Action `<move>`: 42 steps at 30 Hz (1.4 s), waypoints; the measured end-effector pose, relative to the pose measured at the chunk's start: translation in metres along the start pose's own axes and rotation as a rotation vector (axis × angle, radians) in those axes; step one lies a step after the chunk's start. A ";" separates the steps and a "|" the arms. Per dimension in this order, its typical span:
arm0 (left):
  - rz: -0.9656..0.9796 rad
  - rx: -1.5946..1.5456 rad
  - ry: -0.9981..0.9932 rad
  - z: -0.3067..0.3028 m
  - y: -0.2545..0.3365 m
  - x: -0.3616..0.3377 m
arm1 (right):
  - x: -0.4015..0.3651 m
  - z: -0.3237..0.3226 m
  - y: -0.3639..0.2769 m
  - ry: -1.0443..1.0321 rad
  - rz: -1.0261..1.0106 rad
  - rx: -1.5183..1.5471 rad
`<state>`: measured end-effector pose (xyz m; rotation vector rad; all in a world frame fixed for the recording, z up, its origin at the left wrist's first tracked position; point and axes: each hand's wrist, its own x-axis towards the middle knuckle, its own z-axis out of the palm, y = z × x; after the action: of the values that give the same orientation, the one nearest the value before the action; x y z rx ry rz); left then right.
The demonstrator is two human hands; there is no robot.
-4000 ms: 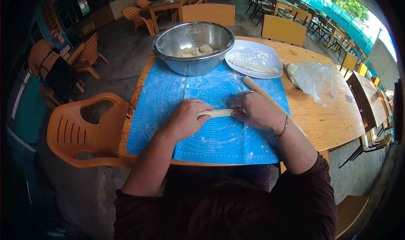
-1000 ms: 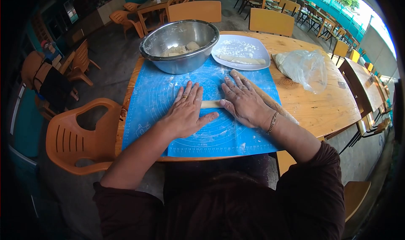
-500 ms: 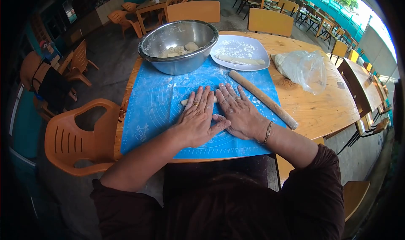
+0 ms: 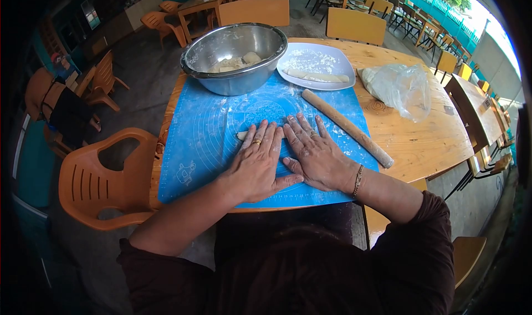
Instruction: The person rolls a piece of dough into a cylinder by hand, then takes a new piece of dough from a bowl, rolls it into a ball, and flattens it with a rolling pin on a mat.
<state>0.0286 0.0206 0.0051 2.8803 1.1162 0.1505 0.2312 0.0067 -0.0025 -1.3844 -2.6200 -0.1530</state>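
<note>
My left hand (image 4: 256, 162) and my right hand (image 4: 316, 154) lie flat and floury, side by side on a blue printed mat (image 4: 194, 132), thumbs nearly touching. Under the fingers is a pale strip of dough (image 4: 241, 135); its left end shows beside my left hand, and the rest is mostly hidden. To the right of my right hand a wooden rolling pin (image 4: 348, 127) rests diagonally. Beyond the hands stand a steel bowl (image 4: 233, 85) holding dough lumps (image 4: 238, 63) and a white plate (image 4: 349, 74) with flour and a dough roll (image 4: 317, 77).
A clear plastic bag (image 4: 399, 88) with pale contents sits at the right of the wooden table (image 4: 438, 143). An orange chair (image 4: 105, 176) stands at the left edge. Farther left a person (image 4: 61, 101) bends over. More chairs and tables stand behind.
Both hands have slid slightly toward my body, still flat. The fingertips now lie a little lower on the mat.
</note>
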 end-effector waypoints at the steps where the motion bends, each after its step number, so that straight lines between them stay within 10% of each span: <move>1: -0.001 0.000 -0.001 0.003 -0.005 0.006 | 0.004 0.004 0.003 0.016 0.001 -0.016; 17: 0.027 -0.185 -0.110 -0.055 0.001 -0.030 | -0.023 -0.047 0.000 -0.002 -0.017 0.233; 21: -0.051 -0.213 0.318 -0.046 -0.025 -0.007 | -0.002 -0.044 0.024 0.124 0.062 0.361; 28: -0.200 -0.277 -0.029 -0.008 -0.009 0.019 | 0.010 -0.016 -0.002 -0.044 -0.021 0.189; 42: -0.030 -0.030 0.143 0.005 0.021 -0.033 | -0.028 -0.011 -0.023 0.067 -0.058 0.048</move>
<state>0.0194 -0.0174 -0.0008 2.8629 1.1679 0.3742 0.2292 -0.0306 0.0026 -1.2659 -2.5929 -0.1405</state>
